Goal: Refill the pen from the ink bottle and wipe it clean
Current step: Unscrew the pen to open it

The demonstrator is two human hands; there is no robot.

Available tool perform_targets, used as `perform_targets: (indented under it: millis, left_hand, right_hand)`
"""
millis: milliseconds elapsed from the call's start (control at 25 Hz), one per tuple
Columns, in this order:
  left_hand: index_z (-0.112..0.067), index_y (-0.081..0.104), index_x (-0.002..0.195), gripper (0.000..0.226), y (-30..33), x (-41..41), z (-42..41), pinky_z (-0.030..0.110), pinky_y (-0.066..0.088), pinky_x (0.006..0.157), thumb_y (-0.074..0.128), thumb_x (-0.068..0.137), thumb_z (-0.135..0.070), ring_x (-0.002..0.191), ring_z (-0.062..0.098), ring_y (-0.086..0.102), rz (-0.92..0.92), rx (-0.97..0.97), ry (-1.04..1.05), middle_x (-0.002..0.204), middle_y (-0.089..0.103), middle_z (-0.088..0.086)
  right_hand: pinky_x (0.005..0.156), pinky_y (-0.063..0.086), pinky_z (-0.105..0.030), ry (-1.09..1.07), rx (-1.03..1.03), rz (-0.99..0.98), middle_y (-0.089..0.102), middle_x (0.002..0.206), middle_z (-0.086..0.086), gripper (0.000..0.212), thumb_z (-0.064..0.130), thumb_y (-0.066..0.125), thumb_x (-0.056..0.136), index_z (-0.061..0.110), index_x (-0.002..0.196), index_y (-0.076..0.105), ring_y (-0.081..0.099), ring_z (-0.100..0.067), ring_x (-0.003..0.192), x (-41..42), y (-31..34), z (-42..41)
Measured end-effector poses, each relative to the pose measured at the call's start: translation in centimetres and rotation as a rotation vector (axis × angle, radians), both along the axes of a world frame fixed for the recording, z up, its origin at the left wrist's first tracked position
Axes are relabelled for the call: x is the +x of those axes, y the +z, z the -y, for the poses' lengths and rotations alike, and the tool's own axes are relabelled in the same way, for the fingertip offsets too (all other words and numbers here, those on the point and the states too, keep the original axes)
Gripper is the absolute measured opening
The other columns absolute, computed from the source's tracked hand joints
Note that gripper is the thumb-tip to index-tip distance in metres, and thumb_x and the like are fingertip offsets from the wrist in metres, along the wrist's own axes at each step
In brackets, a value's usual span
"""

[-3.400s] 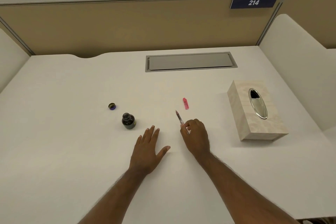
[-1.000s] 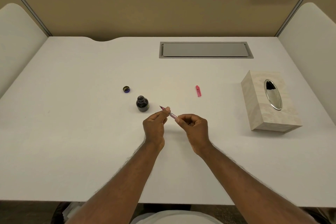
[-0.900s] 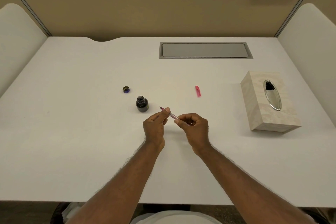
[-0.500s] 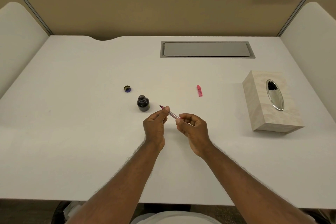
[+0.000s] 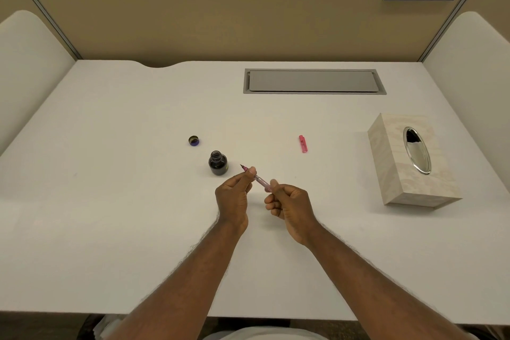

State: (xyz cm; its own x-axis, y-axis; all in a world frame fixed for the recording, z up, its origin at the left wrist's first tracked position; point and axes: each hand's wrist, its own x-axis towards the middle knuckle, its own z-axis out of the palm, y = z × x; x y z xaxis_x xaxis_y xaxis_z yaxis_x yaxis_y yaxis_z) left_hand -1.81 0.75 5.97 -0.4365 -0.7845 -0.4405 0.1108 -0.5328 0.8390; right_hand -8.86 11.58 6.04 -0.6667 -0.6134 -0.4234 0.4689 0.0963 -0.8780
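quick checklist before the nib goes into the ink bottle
1. Ink bottle open, its cap lying apart on the desk: ok.
2. Bottle upright: ok.
3. Pen held by left hand and right hand: ok.
4. Nib bare, pen cap lying apart: ok.
5. Ink level in the bottle: cannot tell.
6. Tissue box on the desk for wiping: ok.

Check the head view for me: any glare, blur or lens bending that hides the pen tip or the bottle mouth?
Head view: even soft light, faint shadows. Pen nib and ink bottle mouth are sharp but small. The wide lens bows the desk edges. Glare only on the tissue box metal ring.
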Motion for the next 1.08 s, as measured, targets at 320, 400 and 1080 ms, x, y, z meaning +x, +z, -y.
perform_targets:
  millis: [320,400,1080]
  left_hand:
    - [-0.008,0.079,0.085,0.009,-0.23,-0.05,-0.08,0.029,0.053,0.09,0.08,0.079,-0.015,0.087,0.014,0.065,0.011,-0.011,-0.02,0.086,0.075,0.005]
    - [-0.009,0.079,0.083,0.008,-0.24,-0.09,-0.06,0.029,0.053,0.09,0.08,0.079,-0.015,0.086,0.015,0.064,0.016,-0.01,-0.024,0.085,0.074,0.005]
    - [-0.011,0.08,0.083,0.007,-0.53,0.09,0.49,0.031,0.053,0.092,0.08,0.079,-0.016,0.09,0.016,0.066,0.014,-0.011,-0.042,0.087,0.077,0.006]
  right_hand:
    - [0.058,0.047,-0.024,-0.006,0.022,-0.086,0.064,0.069,-0.004,0.023,0.029,0.065,0.09,0.007,0.093,0.071,0.056,-0.013,0.061,0.2,-0.12,0.24]
    - [0.058,0.047,-0.025,-0.002,0.031,-0.118,0.064,0.069,-0.003,0.016,0.023,0.067,0.089,0.007,0.091,0.071,0.055,-0.014,0.062,0.14,-0.15,0.17]
    - [0.058,0.047,-0.024,0.043,0.1,-0.214,0.07,0.072,-0.001,0.012,0.021,0.069,0.087,0.01,0.09,0.072,0.059,-0.012,0.062,-0.04,-0.18,0.85]
